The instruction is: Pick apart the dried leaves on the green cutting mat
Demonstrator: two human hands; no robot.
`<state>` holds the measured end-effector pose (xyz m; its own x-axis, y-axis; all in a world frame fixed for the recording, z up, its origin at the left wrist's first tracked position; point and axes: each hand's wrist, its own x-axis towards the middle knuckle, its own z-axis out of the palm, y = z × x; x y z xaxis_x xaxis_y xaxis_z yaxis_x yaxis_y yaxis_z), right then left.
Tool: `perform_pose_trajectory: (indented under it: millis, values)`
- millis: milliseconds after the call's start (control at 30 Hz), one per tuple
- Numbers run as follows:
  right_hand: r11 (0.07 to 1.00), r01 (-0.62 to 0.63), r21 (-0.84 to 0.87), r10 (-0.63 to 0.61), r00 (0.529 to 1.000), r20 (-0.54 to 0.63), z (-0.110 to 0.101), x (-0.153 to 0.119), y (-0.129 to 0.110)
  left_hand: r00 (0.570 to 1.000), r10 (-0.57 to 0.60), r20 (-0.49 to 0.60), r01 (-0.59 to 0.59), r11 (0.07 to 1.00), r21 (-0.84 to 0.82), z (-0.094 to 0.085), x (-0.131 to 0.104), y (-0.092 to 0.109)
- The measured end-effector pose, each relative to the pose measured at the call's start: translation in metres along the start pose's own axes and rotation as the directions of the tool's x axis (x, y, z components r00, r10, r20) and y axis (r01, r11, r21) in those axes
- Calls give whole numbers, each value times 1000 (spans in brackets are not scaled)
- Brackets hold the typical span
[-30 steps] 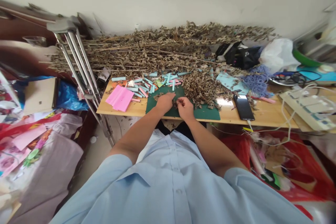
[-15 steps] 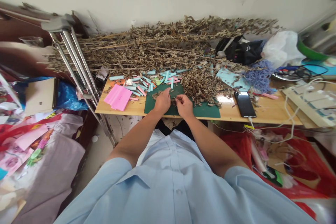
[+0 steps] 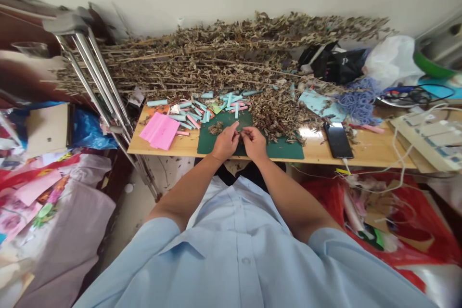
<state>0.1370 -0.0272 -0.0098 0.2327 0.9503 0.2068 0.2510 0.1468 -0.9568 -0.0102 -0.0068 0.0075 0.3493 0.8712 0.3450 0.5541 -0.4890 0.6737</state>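
Over the green cutting mat, my left hand and my right hand are close together with fingertips almost meeting. Both hands are closed in a pinch; dark dried bits show between them, too small to make out well. Beside my left hand lies a small clump of crumbled dried leaves. A larger heap of dried leaves covers the mat's right side beyond my right hand. Several blue and pink paper rolls are scattered behind and left of the mat. A stack of pink paper lies farther left.
Long bundles of dried stalks lie along the wall. A black phone with a cable, blue paper, purple cord and a power strip are at the right. Metal crutches lean at the table's left end.
My left hand has moved slightly right and down, off the small leaf clump, which now shows. Its fingers have come closer to my right hand. The whole view has shifted slightly.
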Motion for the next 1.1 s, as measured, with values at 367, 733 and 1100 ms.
perform_pose_trajectory:
  millis: [367,733,1100]
  values:
    - [1000,-13,-1,13,1000,4,-3,1,-2,992,-122,-41,114,982,-151,2,-4,2]
    - [999,34,-34,-32,998,53,-3,-2,-5,990,-124,-70,109,975,-193,5,-5,0]
    - [999,-17,-35,16,999,-47,-3,0,-1,987,-139,-82,117,965,-233,4,-5,1]
